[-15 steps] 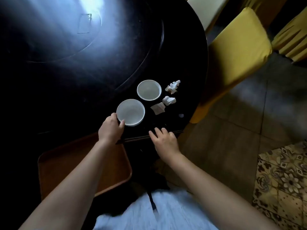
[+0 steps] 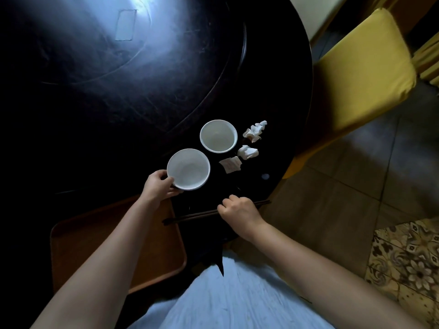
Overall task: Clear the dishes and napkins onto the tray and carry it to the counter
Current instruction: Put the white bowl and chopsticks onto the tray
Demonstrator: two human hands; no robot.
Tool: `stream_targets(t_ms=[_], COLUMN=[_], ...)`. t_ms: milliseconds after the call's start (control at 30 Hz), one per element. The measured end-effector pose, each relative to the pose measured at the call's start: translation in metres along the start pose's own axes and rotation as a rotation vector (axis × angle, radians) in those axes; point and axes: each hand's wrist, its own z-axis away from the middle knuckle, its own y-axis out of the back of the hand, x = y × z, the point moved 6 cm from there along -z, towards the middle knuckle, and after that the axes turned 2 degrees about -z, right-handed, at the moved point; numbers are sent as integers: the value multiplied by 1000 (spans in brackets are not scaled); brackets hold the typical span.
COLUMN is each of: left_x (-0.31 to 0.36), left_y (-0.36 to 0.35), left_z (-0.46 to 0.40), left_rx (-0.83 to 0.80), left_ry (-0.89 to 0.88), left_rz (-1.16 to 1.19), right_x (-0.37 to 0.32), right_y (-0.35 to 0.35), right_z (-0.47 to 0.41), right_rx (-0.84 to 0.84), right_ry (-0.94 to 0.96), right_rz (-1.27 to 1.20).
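Observation:
Two white bowls stand on the dark round table (image 2: 118,103). My left hand (image 2: 158,186) grips the near bowl (image 2: 188,169) by its left rim. The far bowl (image 2: 218,136) stands free behind it. My right hand (image 2: 238,211) is closed around a pair of dark chopsticks (image 2: 197,214), which run level from left to right near the table's edge. Three crumpled white napkins lie to the right of the bowls: one far (image 2: 255,130), one in the middle (image 2: 247,151) and one near (image 2: 230,164). A brown tray (image 2: 154,252) rests at the near left, partly under my left forearm.
A yellow-covered chair (image 2: 361,74) stands close to the table's right edge. The floor at right is tiled, with a patterned rug (image 2: 408,264) at the lower right. A raised turntable ring covers the table's middle.
My left hand has closed on the near bowl's rim. My right hand, flat and open before, has curled around the chopsticks.

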Motion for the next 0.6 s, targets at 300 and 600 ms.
stream_targets(t_ms=[300, 600], left_x=[10, -42], left_y=[24, 86], left_z=[48, 112], left_rx=[93, 311], left_ry=[-113, -132], left_rz=[200, 381], right_x=[27, 43], right_y=[19, 52], right_z=[25, 27], right_rx=[211, 324], right_ry=[-48, -211], right_rz=[-123, -505])
